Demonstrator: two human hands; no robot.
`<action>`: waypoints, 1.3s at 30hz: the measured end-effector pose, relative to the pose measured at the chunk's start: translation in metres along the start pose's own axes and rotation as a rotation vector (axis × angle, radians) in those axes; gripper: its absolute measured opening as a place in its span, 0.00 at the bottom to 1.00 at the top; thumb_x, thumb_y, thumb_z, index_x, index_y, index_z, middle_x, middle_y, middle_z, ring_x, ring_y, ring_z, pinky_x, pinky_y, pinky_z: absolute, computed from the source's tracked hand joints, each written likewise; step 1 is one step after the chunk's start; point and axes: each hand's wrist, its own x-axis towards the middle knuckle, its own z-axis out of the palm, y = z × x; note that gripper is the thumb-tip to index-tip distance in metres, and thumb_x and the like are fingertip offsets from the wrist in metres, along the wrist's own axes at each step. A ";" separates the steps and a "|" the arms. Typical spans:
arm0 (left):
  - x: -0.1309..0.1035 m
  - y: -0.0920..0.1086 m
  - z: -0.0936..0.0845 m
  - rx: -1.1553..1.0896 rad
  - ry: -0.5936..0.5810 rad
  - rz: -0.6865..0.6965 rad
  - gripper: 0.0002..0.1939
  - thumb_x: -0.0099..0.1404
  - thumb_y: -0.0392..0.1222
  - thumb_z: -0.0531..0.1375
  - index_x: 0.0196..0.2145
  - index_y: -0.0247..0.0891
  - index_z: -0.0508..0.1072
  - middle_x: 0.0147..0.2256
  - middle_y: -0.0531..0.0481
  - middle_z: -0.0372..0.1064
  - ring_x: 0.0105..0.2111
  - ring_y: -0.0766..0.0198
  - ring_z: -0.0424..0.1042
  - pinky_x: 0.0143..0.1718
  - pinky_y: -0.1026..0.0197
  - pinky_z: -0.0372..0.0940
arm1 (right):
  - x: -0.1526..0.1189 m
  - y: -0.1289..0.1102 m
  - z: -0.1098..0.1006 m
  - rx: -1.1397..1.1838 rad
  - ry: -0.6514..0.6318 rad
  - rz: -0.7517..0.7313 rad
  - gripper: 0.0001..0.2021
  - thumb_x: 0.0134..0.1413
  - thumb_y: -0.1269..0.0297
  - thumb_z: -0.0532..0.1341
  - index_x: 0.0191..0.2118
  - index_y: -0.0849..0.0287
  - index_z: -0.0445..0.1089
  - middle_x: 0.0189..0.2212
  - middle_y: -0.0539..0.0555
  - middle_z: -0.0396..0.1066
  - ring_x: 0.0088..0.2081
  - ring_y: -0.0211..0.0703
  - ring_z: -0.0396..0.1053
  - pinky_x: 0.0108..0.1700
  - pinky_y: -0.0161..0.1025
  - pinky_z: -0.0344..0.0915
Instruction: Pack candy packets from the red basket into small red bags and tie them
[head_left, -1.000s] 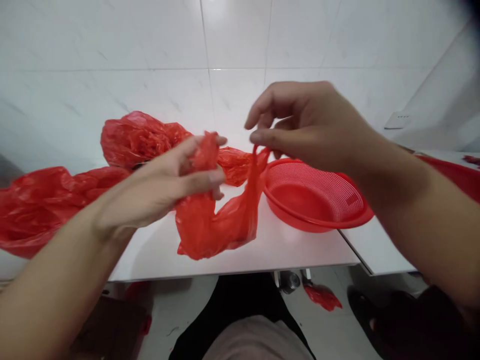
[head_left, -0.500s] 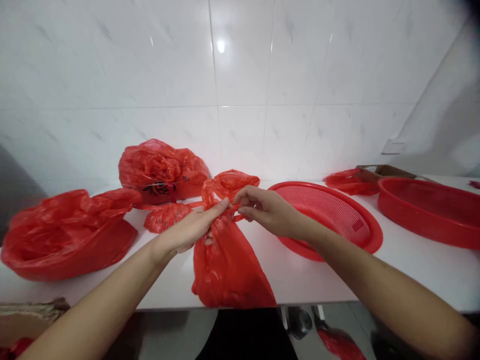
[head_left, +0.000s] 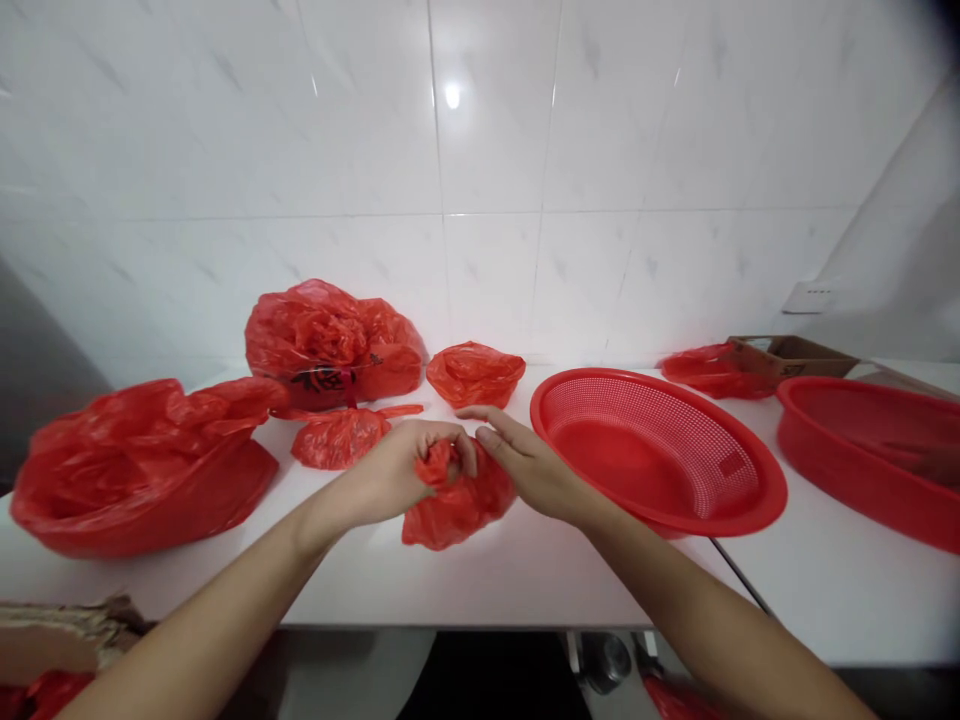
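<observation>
Over the middle of the white table, my left hand [head_left: 420, 465] is closed round the gathered top of a red plastic bag [head_left: 457, 510]. The bag is bunched up small; what it contains is hidden. My right hand [head_left: 525, 460] rests against the bag's right side with its fingers stretched out and apart. Behind my hands sits another small red bag [head_left: 476, 375]. Just left of my left hand lies a small red bag [head_left: 341, 437] with a twisted tail. A red oval basket [head_left: 637, 460] with perforated sides stands right of my right hand.
Two larger red plastic bags stand to the left, one in front [head_left: 142, 470] and one with dark print near the wall [head_left: 334, 345]. A red basin [head_left: 870, 440] is at the right edge. Behind it are a cardboard box [head_left: 795, 355] and a flat red bag [head_left: 716, 372].
The long bag that hung towards the table's front edge is now bunched up in my left hand. My right hand has let go of its strap and spread its fingers against the bag.
</observation>
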 end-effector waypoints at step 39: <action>-0.116 -0.110 0.019 -0.276 0.554 -0.392 0.21 0.65 0.57 0.54 0.30 0.39 0.78 0.36 0.44 0.78 0.45 0.51 0.74 0.56 0.47 0.61 | -0.043 0.081 0.018 -0.010 0.392 0.243 0.21 0.63 0.46 0.50 0.25 0.57 0.57 0.22 0.47 0.58 0.27 0.37 0.62 0.32 0.35 0.59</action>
